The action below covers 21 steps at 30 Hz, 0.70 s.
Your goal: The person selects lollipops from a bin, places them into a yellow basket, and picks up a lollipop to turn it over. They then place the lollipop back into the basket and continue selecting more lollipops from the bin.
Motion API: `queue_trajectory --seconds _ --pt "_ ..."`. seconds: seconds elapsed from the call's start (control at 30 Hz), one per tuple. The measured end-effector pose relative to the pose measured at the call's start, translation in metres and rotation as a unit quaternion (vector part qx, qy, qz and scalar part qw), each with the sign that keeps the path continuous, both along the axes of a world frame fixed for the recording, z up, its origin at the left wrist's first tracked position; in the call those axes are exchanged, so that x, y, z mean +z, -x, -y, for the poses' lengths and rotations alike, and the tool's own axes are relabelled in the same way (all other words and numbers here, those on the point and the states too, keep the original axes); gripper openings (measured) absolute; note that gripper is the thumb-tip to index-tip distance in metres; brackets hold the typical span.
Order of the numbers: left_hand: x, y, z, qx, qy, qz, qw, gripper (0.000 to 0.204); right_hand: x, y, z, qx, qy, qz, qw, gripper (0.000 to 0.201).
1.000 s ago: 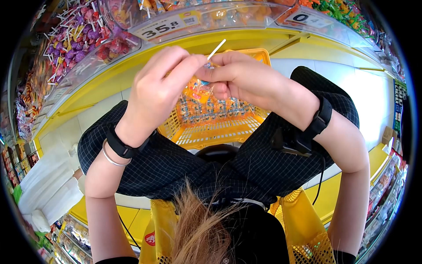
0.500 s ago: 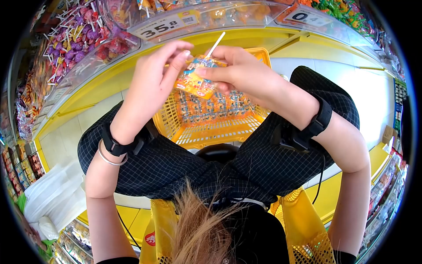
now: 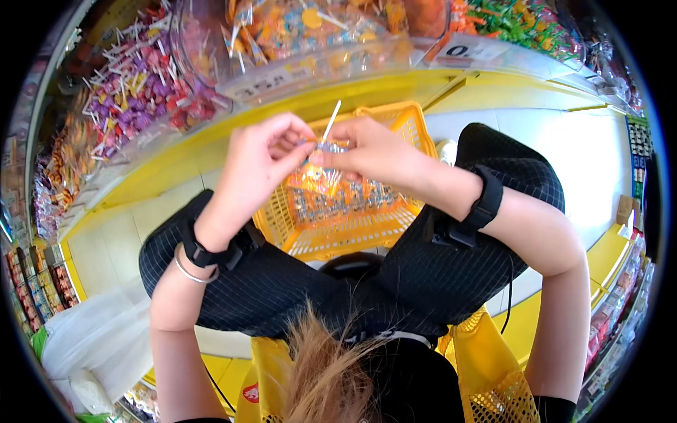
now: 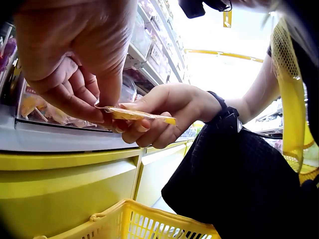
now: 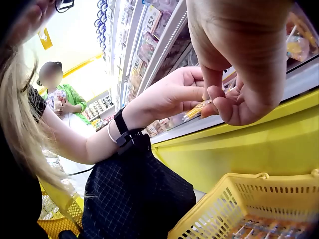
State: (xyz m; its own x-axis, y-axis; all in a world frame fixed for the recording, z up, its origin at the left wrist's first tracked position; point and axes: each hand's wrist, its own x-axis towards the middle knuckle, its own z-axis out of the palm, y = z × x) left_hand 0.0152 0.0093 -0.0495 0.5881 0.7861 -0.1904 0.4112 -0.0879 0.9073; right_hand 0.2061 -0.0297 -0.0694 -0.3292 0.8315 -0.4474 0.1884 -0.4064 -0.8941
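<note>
A flat lollipop in a clear and orange wrapper (image 3: pixel 310 180), its white stick (image 3: pixel 333 118) pointing up, is held between both hands over the basket. My left hand (image 3: pixel 255 156) pinches the wrapper's edge beside the stick with thumb and forefinger. My right hand (image 3: pixel 374 149) grips the opposite side, its thumb on top. Seen edge-on in the left wrist view, the lollipop (image 4: pixel 142 115) lies nearly level above the right fingers. In the right wrist view, fingers hide most of it.
Between the knees stands a yellow plastic basket (image 3: pixel 321 248) with many orange-wrapped lollipops (image 3: pixel 367 197) inside. Ahead, clear bins of sweets (image 3: pixel 134 99) sit above a yellow shelf front (image 3: pixel 162 163). Behind, a person in a green jacket (image 5: pixel 75 99) stands in the aisle.
Half a second ago my left fingers were spread off the wrapper; now they pinch its edge. My right hand keeps its hold. The head view has tilted, showing more of the bins.
</note>
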Motion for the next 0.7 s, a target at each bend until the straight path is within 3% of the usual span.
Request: queue_trajectory --seconds 0.13,0.23,0.3,0.33,0.4,0.47,0.53,0.7 --pt "0.003 -0.002 0.002 -0.009 -0.071 -0.025 0.997 0.008 -0.007 0.000 0.001 0.002 -0.012 -0.026 1.000 0.032" --pt "0.001 -0.003 0.003 -0.011 -0.102 -0.026 0.994 0.008 -0.013 -0.001 -0.003 0.032 -0.062 0.025 0.997 0.036" --pt "0.003 -0.004 0.004 -0.010 -0.119 -0.036 0.992 0.008 0.008 -0.003 -0.003 0.045 -0.039 0.049 0.997 0.034" --pt "0.003 -0.004 0.004 -0.009 -0.128 -0.038 0.991 0.008 -0.008 -0.002 -0.005 0.049 -0.069 0.046 0.995 0.035" --pt "-0.002 -0.003 0.003 -0.008 -0.145 -0.020 0.989 0.008 -0.024 -0.003 -0.008 0.063 -0.071 0.049 0.994 0.037" --pt "-0.005 -0.003 0.002 -0.014 -0.158 -0.009 0.987 0.008 -0.001 -0.007 -0.007 0.072 -0.018 0.057 0.996 0.041" --pt "-0.009 -0.005 0.002 -0.011 -0.165 0.028 0.986 0.009 -0.007 -0.007 -0.006 0.044 -0.002 -0.028 0.999 0.051" --pt "-0.012 -0.004 0.004 -0.030 -0.198 0.042 0.979 0.009 -0.029 -0.017 -0.022 0.047 -0.102 0.123 0.986 0.047"
